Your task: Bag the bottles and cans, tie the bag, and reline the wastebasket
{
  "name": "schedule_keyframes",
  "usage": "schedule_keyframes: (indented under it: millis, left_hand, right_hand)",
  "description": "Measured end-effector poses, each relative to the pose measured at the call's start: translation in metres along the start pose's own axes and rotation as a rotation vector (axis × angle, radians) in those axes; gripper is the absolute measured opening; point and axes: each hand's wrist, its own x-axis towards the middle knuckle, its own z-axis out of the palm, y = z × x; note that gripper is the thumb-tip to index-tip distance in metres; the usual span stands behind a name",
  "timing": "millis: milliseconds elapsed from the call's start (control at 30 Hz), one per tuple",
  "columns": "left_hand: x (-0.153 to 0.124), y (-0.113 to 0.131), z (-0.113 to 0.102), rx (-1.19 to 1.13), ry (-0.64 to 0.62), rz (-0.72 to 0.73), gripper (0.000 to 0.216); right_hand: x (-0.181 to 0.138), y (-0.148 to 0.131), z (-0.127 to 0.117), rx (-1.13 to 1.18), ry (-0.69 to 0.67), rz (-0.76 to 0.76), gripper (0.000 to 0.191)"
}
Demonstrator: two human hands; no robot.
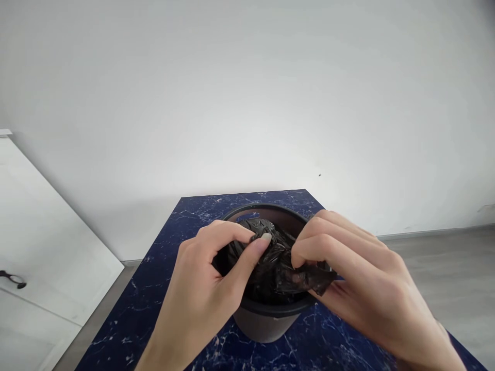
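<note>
A crumpled black plastic bag [276, 257] is held over the mouth of a small dark round bin [266, 319]. My left hand [204, 293] pinches the bag's left side between thumb and fingers. My right hand [359, 278] grips the bag's right side with curled fingers. The bin stands on a dark blue marbled table [154, 288], and both hands hover just above its rim. Most of the bin's inside is hidden by the bag and my hands.
A plain white wall fills the background. A white cabinet door [42, 252] with a dark handle [13, 280] stands at the left. Grey floor [444, 268] shows to the right of the table.
</note>
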Motion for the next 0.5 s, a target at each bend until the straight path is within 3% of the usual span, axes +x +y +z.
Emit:
schedule_keyframes:
  millis: [133, 267, 500]
  left_hand:
    - [0.002, -0.003, -0.001, 0.008, -0.008, 0.015, 0.025]
    - [0.005, -0.009, -0.001, 0.064, 0.017, 0.033, 0.028]
    - [0.013, -0.028, -0.015, 0.229, 0.013, 0.060, 0.035]
  right_hand:
    - [-0.004, -0.004, -0.002, -0.002, 0.004, 0.065, 0.026]
    - [-0.009, -0.010, -0.004, 0.165, -0.025, 0.215, 0.046]
    - [-0.008, -0.005, -0.016, 0.301, -0.260, 0.402, 0.041]
